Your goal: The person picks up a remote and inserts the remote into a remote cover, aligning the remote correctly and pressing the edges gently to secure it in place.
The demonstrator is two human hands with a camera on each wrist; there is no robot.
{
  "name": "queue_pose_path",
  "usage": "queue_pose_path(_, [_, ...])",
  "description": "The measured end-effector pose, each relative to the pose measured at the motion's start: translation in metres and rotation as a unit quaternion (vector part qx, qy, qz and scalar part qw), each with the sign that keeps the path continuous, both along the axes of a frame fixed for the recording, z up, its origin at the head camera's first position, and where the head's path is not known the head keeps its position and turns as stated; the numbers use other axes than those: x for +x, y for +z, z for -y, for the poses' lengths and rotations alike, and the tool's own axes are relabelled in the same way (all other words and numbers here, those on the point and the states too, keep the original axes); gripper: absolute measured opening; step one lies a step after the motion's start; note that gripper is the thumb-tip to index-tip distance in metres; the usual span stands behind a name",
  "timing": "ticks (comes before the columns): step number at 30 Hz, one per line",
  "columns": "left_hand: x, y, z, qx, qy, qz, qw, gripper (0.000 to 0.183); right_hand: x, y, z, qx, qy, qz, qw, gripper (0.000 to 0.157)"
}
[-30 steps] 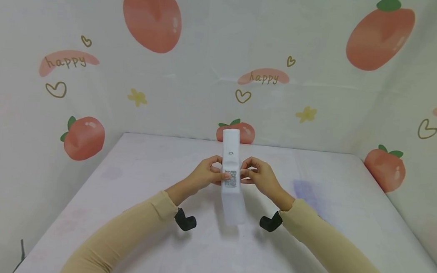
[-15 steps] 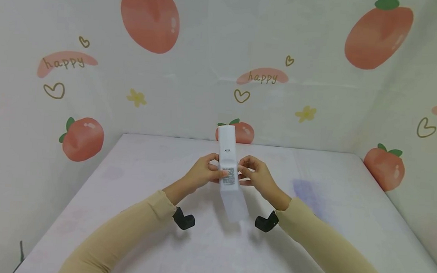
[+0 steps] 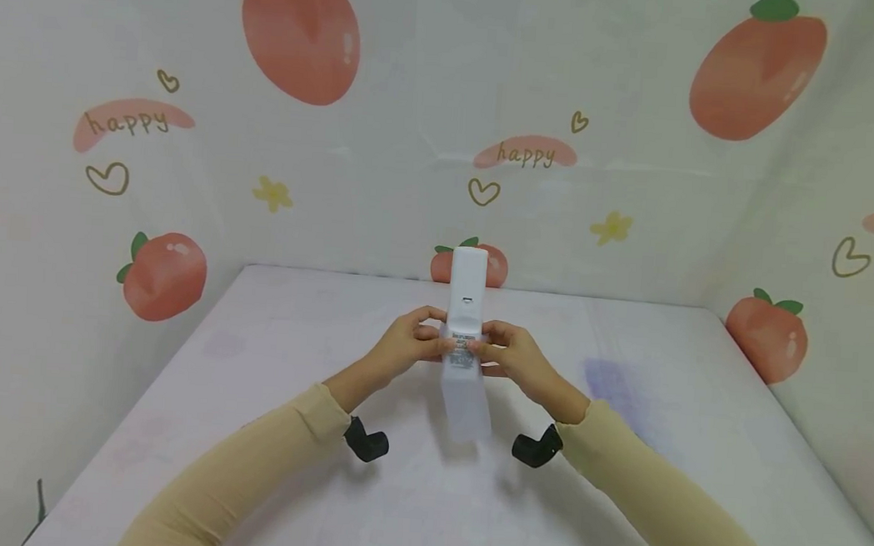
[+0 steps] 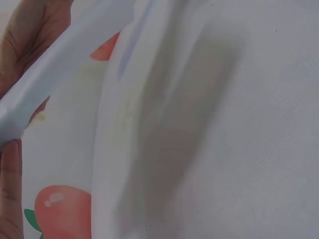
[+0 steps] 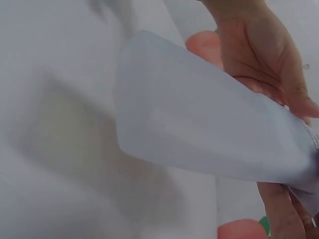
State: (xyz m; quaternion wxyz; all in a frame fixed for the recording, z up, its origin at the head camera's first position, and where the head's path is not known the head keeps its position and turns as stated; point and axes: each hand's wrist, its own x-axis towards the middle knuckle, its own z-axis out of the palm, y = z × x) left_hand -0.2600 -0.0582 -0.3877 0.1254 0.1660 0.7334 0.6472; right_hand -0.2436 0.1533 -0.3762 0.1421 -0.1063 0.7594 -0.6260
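Now the left hand (image 3: 412, 344) and right hand (image 3: 510, 359) both pinch the white remote (image 3: 464, 341) at its middle, above the tabletop (image 3: 249, 395). Next, I think, the thumbs must push its back cover.

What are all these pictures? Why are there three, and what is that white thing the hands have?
These are a person's two hands, filmed by three small cameras. The big picture comes from a camera on the head, looking down at a white table. The left hand and the right hand together hold a long white remote-like thing above the table, pinching its middle from each side. The other two pictures come from cameras on the wrists, the black lumps by the sleeves, so they see the white thing very close and blurry. Peach pictures cover the walls.
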Motion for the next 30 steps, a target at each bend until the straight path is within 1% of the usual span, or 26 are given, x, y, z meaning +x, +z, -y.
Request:
queue_pose_path(2, [0.0, -0.001, 0.0026, 0.02, 0.0, 0.007, 0.9998, 0.048, -0.0013, 0.0012, -0.001, -0.01, -0.003, -0.002, 1.0, 0.04])
queue_pose_path(4, [0.0004, -0.0021, 0.0041, 0.034, 0.008, 0.021, 0.9992, 0.046, -0.0024, 0.002, -0.0014, -0.018, -0.005, -0.004, 1.0, 0.039])
queue_pose_path(7, [0.0012, -0.0046, 0.0034, 0.04, 0.021, 0.043, 0.9981, 0.033, -0.0026, 0.0028, -0.0016, -0.025, -0.007, -0.001, 1.0, 0.038])
queue_pose_path(10, [0.0026, -0.0058, 0.0016, 0.041, 0.029, 0.056, 0.9972, 0.023, -0.0029, 0.0023, -0.0017, -0.025, -0.008, 0.005, 1.0, 0.038])
queue_pose_path(15, [0.0037, -0.006, -0.0006, 0.048, 0.04, 0.055, 0.9966, 0.016, -0.0039, 0.002, -0.0009, -0.008, -0.012, 0.013, 1.0, 0.04])
queue_pose_path(18, [0.0045, -0.0056, -0.0013, 0.054, 0.037, 0.055, 0.9963, 0.011, -0.0043, 0.0036, -0.0002, 0.002, -0.02, 0.012, 1.0, 0.043])
queue_pose_path(21, [0.0052, -0.0055, -0.0019, 0.06, 0.032, 0.058, 0.996, 0.007, -0.0046, 0.0057, -0.0004, 0.001, -0.023, 0.015, 1.0, 0.043])
queue_pose_path(25, [0.0063, -0.0061, -0.0024, 0.058, 0.028, 0.055, 0.9964, 0.007, -0.0053, 0.0073, -0.0023, -0.004, -0.01, 0.022, 1.0, 0.04])
queue_pose_path(30, [0.0073, -0.0071, -0.0025, 0.056, 0.028, 0.049, 0.9968, 0.006, -0.006, 0.0083, -0.004, 0.001, 0.013, 0.03, 0.999, 0.043])
